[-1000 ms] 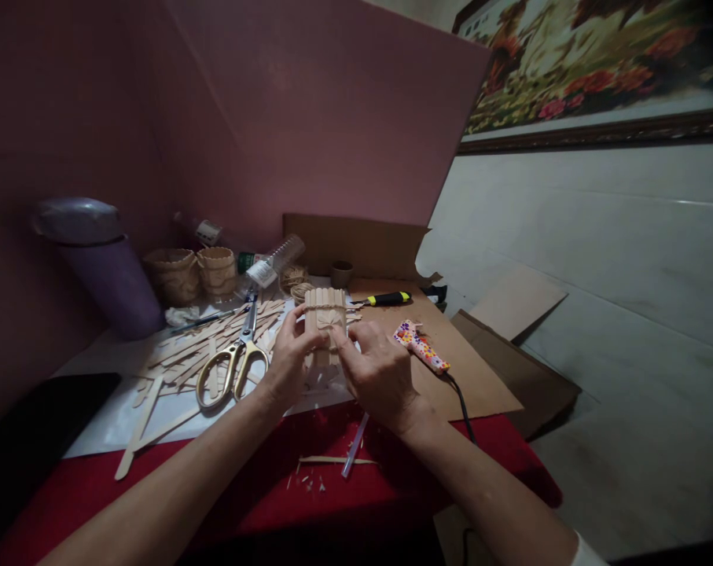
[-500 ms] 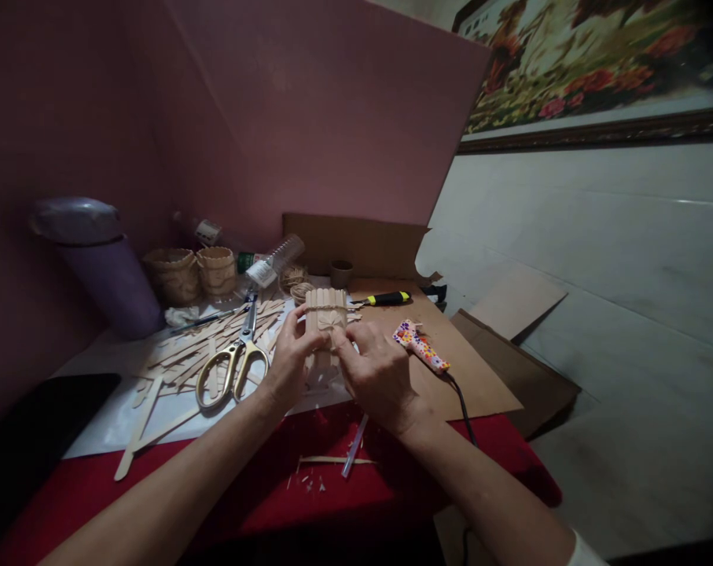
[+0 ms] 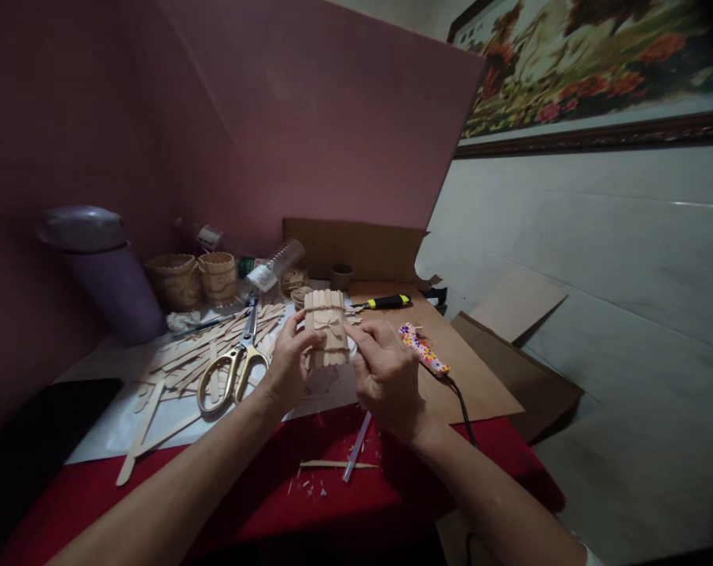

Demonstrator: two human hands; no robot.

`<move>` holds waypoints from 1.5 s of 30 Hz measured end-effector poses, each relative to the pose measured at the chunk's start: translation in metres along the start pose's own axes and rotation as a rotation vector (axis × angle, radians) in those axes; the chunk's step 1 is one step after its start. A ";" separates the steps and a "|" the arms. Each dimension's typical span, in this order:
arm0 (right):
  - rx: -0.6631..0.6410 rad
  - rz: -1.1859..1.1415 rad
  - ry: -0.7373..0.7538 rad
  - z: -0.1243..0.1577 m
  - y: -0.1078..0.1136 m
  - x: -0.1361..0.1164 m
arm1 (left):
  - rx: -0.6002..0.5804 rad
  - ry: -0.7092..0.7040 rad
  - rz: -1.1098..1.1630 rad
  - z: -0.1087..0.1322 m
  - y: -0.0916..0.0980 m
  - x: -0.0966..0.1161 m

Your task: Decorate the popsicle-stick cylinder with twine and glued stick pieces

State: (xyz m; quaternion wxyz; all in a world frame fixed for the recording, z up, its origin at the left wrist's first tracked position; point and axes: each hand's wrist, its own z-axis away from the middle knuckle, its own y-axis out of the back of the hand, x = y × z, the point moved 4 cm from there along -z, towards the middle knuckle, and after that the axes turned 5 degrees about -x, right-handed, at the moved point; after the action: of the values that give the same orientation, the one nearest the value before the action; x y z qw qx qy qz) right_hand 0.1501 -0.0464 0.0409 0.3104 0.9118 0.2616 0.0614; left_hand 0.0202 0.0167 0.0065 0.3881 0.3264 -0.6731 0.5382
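A small holder made of upright popsicle sticks [image 3: 328, 326], tied round with a twine bow, is held up between both hands above the table. My left hand [image 3: 288, 368] grips its left side with thumb and fingers curled. On the right side, my right hand [image 3: 385, 377] pinches the holder, fingertips close to the bow. The holder tilts slightly.
Gold-handled scissors [image 3: 232, 371] lie on a heap of loose popsicle sticks [image 3: 182, 358]. A patterned glue gun [image 3: 423, 349] and a yellow utility knife [image 3: 385, 301] rest on cardboard [image 3: 479, 377]. Two finished stick baskets [image 3: 194, 277], a purple flask [image 3: 105, 271], a glue stick [image 3: 356, 448].
The holder has been lifted a little and turned, so more of its front and the bow shows. Both hands kept their grip.
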 end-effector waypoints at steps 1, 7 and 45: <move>-0.003 0.001 0.001 0.000 0.000 0.000 | 0.002 0.005 0.002 0.000 0.000 0.000; -0.050 0.075 0.060 0.001 -0.007 -0.002 | 0.001 -0.016 -0.006 0.000 0.002 -0.002; -0.039 0.122 0.096 -0.001 -0.008 -0.007 | -0.026 -0.027 0.022 0.003 -0.003 -0.001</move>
State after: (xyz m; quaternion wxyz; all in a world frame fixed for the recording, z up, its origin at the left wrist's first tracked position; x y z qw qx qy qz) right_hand 0.1406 -0.0440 0.0375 0.3107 0.9159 0.2190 0.1290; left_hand 0.0223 0.0133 0.0069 0.3772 0.3210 -0.6887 0.5295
